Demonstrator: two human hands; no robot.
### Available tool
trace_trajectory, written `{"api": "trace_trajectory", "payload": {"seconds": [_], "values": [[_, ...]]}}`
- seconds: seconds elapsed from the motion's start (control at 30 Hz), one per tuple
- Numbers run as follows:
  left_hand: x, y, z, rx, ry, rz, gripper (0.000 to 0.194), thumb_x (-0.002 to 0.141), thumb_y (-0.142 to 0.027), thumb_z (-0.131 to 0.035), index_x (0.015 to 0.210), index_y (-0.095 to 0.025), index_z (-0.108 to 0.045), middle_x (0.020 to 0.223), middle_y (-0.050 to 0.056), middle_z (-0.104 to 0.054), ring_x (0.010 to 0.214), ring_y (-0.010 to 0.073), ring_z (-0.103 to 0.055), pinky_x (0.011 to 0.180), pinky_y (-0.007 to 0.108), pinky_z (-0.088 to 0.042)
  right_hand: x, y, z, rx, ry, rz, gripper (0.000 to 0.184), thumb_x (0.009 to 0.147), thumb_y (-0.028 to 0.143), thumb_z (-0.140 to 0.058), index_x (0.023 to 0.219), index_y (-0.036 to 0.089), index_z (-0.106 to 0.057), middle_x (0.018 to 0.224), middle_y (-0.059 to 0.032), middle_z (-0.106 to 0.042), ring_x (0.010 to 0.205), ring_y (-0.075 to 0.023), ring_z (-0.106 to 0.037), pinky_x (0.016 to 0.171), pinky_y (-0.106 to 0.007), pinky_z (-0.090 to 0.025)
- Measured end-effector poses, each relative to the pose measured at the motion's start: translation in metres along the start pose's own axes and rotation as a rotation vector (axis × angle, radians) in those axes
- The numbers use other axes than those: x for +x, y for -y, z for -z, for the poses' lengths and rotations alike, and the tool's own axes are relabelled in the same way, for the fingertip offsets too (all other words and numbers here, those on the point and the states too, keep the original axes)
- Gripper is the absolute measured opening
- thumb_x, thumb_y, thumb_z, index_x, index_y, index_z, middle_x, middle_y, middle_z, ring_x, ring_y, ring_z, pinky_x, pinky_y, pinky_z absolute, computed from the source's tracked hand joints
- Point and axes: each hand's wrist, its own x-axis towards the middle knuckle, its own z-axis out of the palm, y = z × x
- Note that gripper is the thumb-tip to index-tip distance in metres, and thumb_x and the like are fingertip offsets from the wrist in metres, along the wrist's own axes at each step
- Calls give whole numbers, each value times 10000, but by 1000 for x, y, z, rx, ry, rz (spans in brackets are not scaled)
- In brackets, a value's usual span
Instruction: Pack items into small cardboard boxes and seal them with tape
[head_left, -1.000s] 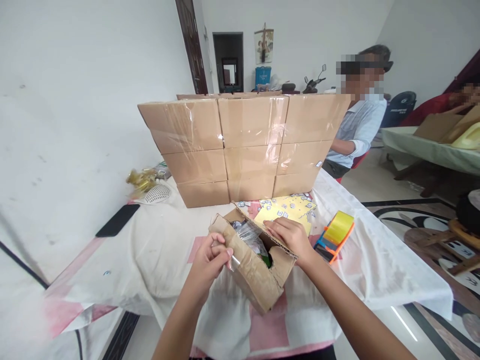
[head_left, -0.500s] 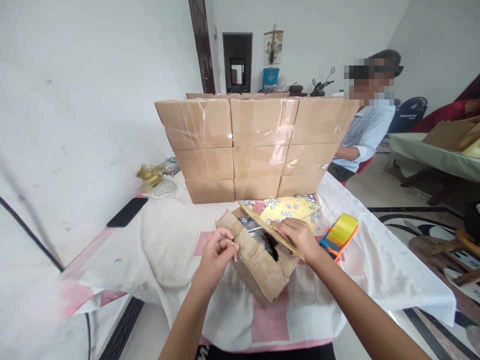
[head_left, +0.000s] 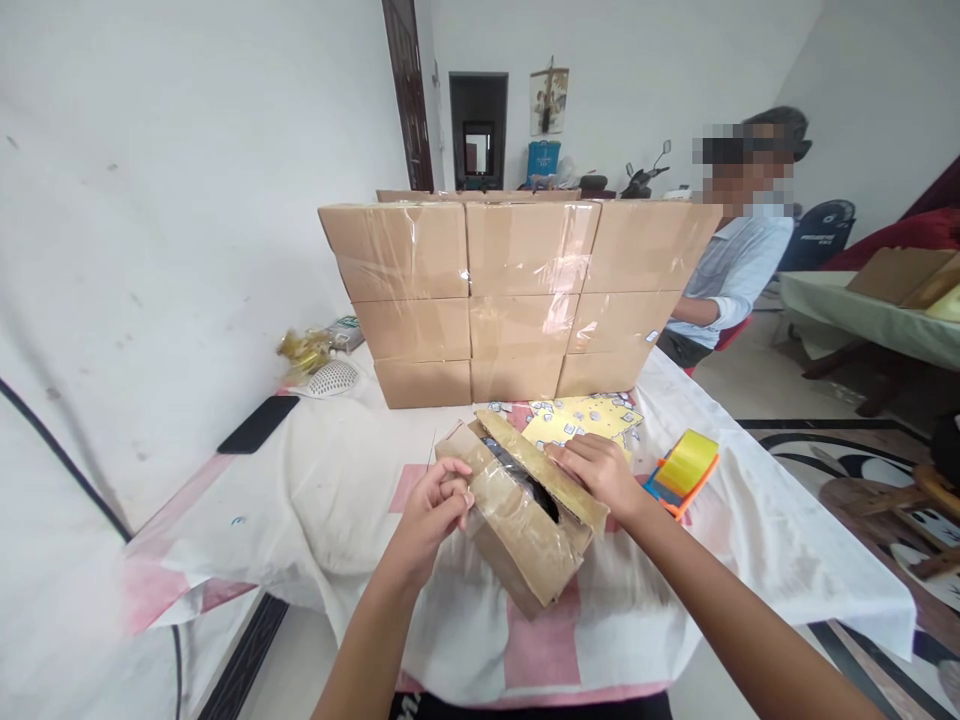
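Observation:
A small cardboard box [head_left: 525,535] lies tilted on the cloth-covered table [head_left: 315,500] in front of me. Its two top flaps are folded nearly together, and dark, plastic-wrapped contents show through the narrow gap. My left hand [head_left: 433,510] is curled on the near-left flap, fingers pinched at its edge. My right hand [head_left: 596,470] rests flat on the far-right flap, fingers together and pressing it down.
A wall of taped cardboard boxes [head_left: 517,295] stands three high across the table's far side. A yellow tape dispenser [head_left: 681,468] lies right of the box, a black phone [head_left: 259,424] at the left. A seated person [head_left: 731,260] is behind the boxes at right.
The box's flaps have come down from open to almost closed. My right hand pushed the far flap over the contents while my left hand folded the near flap inward.

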Motion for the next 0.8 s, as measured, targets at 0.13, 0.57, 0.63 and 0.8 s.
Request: {"api": "trace_trajectory", "payload": {"seconds": [0.13, 0.57, 0.63, 0.8], "values": [[0, 3, 1, 1, 8, -5, 291, 756, -270, -706, 992, -218, -543, 556, -107, -441, 518, 76, -369, 562, 208, -274, 0, -1, -1, -7, -27, 46, 261, 1074, 212, -428, 1024, 164, -679, 685, -19, -595, 640, -175, -468, 609, -326, -283], [-2, -6, 7, 227, 2, -50, 278, 699, -227, -647, 692, -225, -369, 668, -77, -404, 579, 81, -386, 505, 201, -393, 7, -7, 8, -94, 13, 179, 231, 1070, 194, -447, 1054, 138, -670, 681, -20, -571, 657, -178, -458, 624, -341, -263], [-7, -7, 8, 297, 1, -54, 322, 752, -272, -656, 680, -228, -345, 649, -78, -396, 578, 86, -407, 529, 212, -398, 8, -9, 9, -91, 25, 198, 230, 1068, 186, -448, 1050, 139, -673, 688, -24, -578, 667, -178, -471, 627, -342, -265], [-16, 7, 12, 346, -48, -96, 400, 851, -415, -652, 691, -230, -336, 625, -68, -452, 606, 111, -493, 603, 240, -413, 3, -7, 0, -79, -36, 167, 232, 1059, 168, -458, 974, 147, -672, 680, -24, -583, 650, -176, -468, 623, -336, -282]]}}
